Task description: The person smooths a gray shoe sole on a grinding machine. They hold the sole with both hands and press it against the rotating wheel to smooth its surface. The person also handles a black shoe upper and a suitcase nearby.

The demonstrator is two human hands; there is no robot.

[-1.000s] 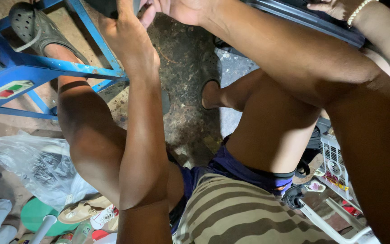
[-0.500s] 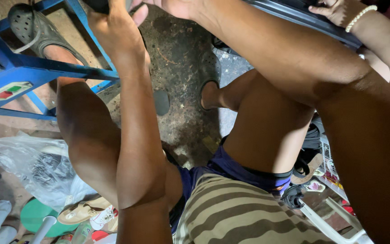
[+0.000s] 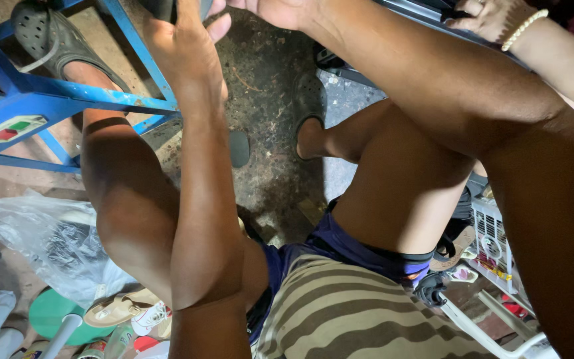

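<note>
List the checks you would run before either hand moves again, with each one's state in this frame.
1. Left hand grips the dark object at the top edge: cannot tell, mostly out of frame.
2. Right hand in full view: not ok, cut off by the frame.
3. Hands apart from the other person's hand with the bead bracelet: ok.
4. Left arm apart from the blue frame: cannot tell, they overlap in view.
5. Work area visible: not ok, it lies above the frame.

Chipped blue painted metal frame point(image 3: 68, 100), rough stained concrete floor point(image 3: 267, 86), crinkled plastic bag point(image 3: 48, 239)
</note>
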